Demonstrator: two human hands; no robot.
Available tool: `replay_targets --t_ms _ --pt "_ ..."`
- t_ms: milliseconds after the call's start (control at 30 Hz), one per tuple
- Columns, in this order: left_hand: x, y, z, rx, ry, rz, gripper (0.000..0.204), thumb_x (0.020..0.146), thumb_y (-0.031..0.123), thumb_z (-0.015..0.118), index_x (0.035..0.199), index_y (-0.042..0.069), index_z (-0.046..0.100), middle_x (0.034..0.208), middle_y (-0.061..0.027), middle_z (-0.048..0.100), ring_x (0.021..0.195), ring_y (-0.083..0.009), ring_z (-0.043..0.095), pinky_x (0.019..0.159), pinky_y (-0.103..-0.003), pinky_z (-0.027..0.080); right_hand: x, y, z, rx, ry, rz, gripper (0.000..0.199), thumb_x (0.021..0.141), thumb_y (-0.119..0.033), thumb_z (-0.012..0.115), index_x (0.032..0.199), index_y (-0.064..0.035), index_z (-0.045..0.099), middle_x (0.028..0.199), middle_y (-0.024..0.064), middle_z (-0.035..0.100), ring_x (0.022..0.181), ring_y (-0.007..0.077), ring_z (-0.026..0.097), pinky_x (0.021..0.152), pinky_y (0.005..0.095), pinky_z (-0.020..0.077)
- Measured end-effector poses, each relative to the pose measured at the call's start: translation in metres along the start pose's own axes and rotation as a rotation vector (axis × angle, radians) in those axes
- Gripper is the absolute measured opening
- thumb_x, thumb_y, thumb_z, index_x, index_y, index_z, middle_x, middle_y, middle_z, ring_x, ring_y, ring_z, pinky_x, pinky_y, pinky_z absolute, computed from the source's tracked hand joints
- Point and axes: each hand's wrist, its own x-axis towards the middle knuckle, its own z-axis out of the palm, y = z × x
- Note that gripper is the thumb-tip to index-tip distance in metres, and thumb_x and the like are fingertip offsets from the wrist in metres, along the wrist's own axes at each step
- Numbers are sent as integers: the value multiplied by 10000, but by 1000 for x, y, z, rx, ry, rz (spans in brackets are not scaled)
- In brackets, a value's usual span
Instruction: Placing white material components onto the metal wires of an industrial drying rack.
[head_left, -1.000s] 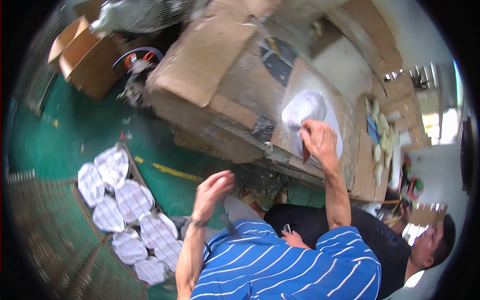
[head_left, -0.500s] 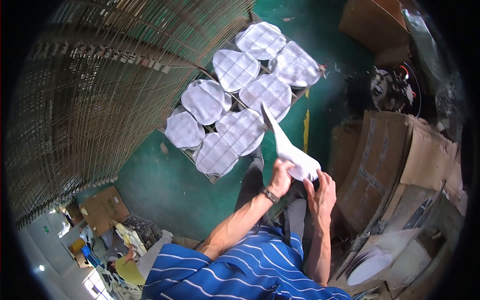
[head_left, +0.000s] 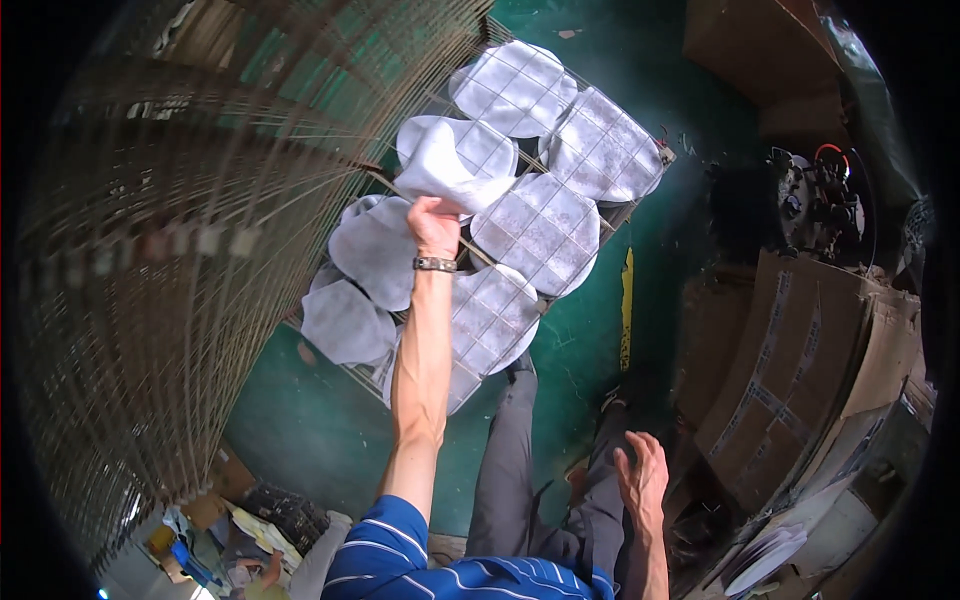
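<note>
My left hand point(head_left: 435, 226) reaches forward over a wire mesh rack point(head_left: 667, 154), palm side hidden. It is closed on a floppy white fabric piece point(head_left: 438, 168), which folds over above the rack's left column. Rounded white fabric pieces lie on the rack in two columns, among them a far one point(head_left: 510, 90), a far right one point(head_left: 607, 145), a middle one point(head_left: 537, 230) and a near left one point(head_left: 347, 322). My right hand point(head_left: 643, 470) hangs at the lower right beside my leg, fingers loosely apart, holding nothing.
A tall stack of wire racks point(head_left: 200, 260) rises on the left. Flattened cardboard boxes point(head_left: 775, 370) stand at the right, with dark machinery point(head_left: 815, 200) behind them. White discs point(head_left: 765, 560) lie at the lower right. At lower left, part of another person point(head_left: 268, 578) shows.
My left hand has carried the white fabric piece from in front of my body forward and left over the rack. My right hand has let go of it and dropped lower.
</note>
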Motion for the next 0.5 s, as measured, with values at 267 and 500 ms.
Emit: replay_targets --t_ms 267,500 --pt "75 -76 -169 274 531 -294 128 828 133 562 932 60 567 913 -80 629 920 -250 636 838 -493 501 2 55 62 17 -143 201 331 868 -211 695 1150 -38 688 1208 178 644 1126 368 610 967 435 495" --pt "-111 -149 -174 845 260 -636 607 914 212 641 1465 98 414 1063 -47 670 977 -198 645 911 -481 506 -23 58 43 122 -150 185 368 878 -281 670 1141 -26 699 1165 197 669 1103 373 633 966 428 501"
